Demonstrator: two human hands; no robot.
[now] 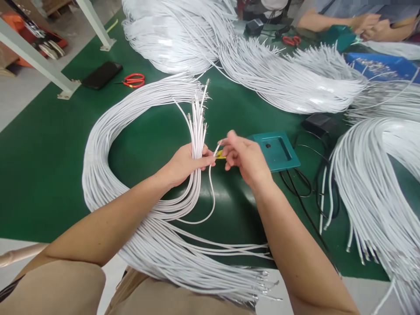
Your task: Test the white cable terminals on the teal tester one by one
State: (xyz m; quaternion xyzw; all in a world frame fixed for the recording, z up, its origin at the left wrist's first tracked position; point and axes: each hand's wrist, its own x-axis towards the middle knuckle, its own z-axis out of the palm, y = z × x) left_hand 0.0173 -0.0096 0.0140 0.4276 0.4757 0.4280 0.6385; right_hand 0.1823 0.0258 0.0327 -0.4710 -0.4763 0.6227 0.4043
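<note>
Hands [185, 164] [245, 158] well inside table edge [26, 236]

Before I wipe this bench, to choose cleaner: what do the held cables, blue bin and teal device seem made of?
Held cables: probably plastic-jacketed wire, smooth and low-sheen; the tips look metallic. Blue bin: likely plastic, from its even, saturated colour; finish blurred. Teal device: plastic or painted metal; smooth, uniform teal fits either.
</note>
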